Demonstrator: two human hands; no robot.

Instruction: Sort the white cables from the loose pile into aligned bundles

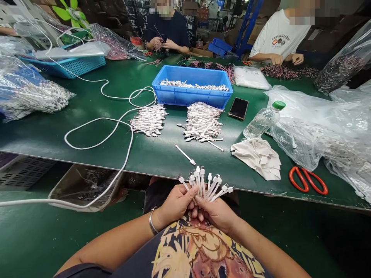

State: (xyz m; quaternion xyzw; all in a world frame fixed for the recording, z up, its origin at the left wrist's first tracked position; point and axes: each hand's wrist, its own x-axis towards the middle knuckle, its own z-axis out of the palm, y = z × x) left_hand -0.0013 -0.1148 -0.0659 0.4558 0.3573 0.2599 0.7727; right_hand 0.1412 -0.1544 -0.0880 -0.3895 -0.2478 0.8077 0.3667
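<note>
A fanned bunch of short white cables [204,183] sticks up from between my hands, connector ends upward, just off the table's front edge. My left hand [176,202] pinches the left side of the bunch with its thumb. On the right side, my right hand [217,210] is closed around the lower ends, which are hidden. A single white cable [184,154] lies on the table beyond them. Two piles of similar cables, a left pile [149,120] and a larger right pile [203,122], lie before a blue bin [191,96] holding more.
A long white cord [100,148] loops across the left. At the right are a phone [238,108], a bottle [262,120], a cloth [257,158], red-handled scissors [308,180] and plastic bags [304,131]. Two people sit across the table [95,96].
</note>
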